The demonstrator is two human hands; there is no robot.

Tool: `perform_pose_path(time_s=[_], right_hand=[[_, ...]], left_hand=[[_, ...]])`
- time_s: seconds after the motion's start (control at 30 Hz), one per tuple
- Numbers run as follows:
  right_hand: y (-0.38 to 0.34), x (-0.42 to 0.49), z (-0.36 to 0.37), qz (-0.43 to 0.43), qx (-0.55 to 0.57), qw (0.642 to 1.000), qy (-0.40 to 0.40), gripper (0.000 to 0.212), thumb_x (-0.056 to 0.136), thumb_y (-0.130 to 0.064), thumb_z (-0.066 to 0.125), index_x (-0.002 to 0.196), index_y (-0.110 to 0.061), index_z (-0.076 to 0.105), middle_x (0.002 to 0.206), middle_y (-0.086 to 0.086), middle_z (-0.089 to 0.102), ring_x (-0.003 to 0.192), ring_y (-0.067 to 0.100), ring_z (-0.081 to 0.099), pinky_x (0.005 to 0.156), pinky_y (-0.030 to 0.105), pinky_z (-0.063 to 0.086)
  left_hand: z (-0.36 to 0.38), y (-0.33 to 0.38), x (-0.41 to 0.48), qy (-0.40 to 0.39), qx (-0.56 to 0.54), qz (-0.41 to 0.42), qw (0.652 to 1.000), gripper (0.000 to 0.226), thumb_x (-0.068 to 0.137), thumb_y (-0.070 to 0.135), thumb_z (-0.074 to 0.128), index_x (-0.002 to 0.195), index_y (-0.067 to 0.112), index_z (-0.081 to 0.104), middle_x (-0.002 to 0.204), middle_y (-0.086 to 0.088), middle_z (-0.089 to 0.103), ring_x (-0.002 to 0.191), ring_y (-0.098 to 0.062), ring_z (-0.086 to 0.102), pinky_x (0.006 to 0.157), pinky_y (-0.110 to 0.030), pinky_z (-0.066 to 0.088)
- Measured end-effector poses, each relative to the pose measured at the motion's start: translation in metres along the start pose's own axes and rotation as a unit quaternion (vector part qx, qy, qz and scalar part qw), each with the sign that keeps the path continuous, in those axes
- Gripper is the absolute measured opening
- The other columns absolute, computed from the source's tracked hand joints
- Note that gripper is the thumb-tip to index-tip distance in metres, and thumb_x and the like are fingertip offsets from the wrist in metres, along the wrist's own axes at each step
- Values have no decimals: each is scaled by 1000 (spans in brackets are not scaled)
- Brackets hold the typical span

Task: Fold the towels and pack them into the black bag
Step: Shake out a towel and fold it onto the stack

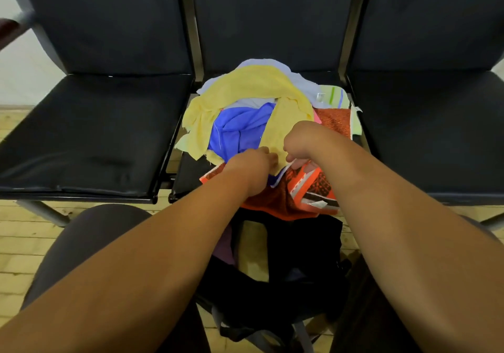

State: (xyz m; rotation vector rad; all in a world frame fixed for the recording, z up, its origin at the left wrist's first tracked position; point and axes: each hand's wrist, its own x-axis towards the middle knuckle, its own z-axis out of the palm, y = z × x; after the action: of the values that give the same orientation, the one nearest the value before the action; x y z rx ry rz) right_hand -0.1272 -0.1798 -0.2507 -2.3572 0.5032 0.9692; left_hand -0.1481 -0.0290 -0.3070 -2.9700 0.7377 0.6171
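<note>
Head view: left grip (253, 165) and right grip (297, 145) both pinch the yellow towel (245, 85); lifting it may drag the tangled blue towel (240, 131) off the chair (188, 178).

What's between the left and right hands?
The lower end of the yellow towel fills the gap between the left hand and the right hand, as the head view shows.

Middle black chair seat (188, 178) under a heap of towels (240, 131); black bag (300, 257) on the wooden floor (27, 243) below.
</note>
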Motion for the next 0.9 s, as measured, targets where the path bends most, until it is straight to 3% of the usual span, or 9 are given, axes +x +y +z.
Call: perform_pose_path(time_s=[0.17, 0.33, 0.4, 0.5, 0.6, 0.67, 0.73, 0.8, 0.9], right_hand=[[-7, 12, 0, 5, -54, 999, 1, 28, 110, -16, 51, 132, -3, 63, 106, 6, 80, 101, 27, 76, 67, 43, 58], [-8, -13, -2, -34, -100, 993, 57, 42, 108, -4, 50, 149, -4, 55, 131, 16, 69, 119, 34, 68, 92, 44, 57], [-6, -26, -3, -93, -97, 986, 99, 55, 104, 4, 50, 156, -12, 50, 123, 14, 62, 111, 35, 65, 87, 39, 51], [3, -26, -2, -152, -66, 979, 115, 72, 102, 1, 49, 166, -28, 33, 119, 11, 57, 76, 22, 54, 61, 31, 42], [6, -20, 5, -207, -26, 968, 142, 77, 99, -12, 58, 166, -33, 24, 116, 9, 63, 78, 21, 60, 56, 31, 44], [7, -19, 8, -237, 25, 957, 165, 93, 93, -13, 64, 168, -31, 12, 120, 11, 62, 89, 24, 65, 62, 34, 52], [7, -27, 9, -250, 80, 949, 172, 99, 94, -5, 62, 169, -27, 2, 119, 8, 58, 85, 21, 63, 59, 31, 48], [6, -34, 11, -254, 149, 940, 171, 96, 97, 2, 58, 169, -24, 0, 120, 2, 51, 82, 14, 59, 58, 27, 48], [8, -41, 13, -257, 209, 931, 156, 94, 97, 5, 60, 168, -19, 2, 124, -1, 43, 84, 9, 57, 52, 15, 46]], left_hand=[[10, -1, 9, 62, -2, 5, 998, 30, 97, 11, 65, 122, 27, 65, 126, -1, 49, 122, -28, 50, 78, -46, 54], [-7, -6, 16, 118, -156, 19, 980, 19, 101, 23, 60, 119, 21, 63, 120, -8, 62, 113, -33, 57, 89, -47, 52], [-23, -6, 10, 125, -267, 13, 956, 14, 104, 26, 61, 117, 18, 60, 111, -7, 69, 100, -28, 63, 86, -42, 53], [-36, -6, 4, 135, -400, -53, 905, 13, 100, 30, 62, 102, 18, 58, 90, -6, 68, 78, -22, 64, 68, -33, 53], [-41, -5, -4, 134, -568, -113, 804, 15, 87, 28, 62, 95, 15, 57, 103, -26, 72, 89, -37, 77, 74, -50, 67], [-45, -5, -12, 143, -661, -124, 727, 16, 95, 12, 59, 110, 16, 56, 113, -29, 71, 87, -40, 79, 67, -51, 67], [-50, -5, -18, 162, -711, -116, 675, 42, 99, 0, 53, 130, 29, 53, 112, -22, 73, 82, -38, 80, 64, -47, 66], [-56, -4, -26, 183, -740, -93, 640, 62, 98, -9, 46, 134, 41, 53, 113, -20, 73, 85, -39, 80, 68, -50, 67], [-65, 0, -41, 189, -758, -53, 622, 50, 99, -12, 38, 125, 18, 68, 111, -25, 76, 93, -36, 80, 75, -45, 66]])
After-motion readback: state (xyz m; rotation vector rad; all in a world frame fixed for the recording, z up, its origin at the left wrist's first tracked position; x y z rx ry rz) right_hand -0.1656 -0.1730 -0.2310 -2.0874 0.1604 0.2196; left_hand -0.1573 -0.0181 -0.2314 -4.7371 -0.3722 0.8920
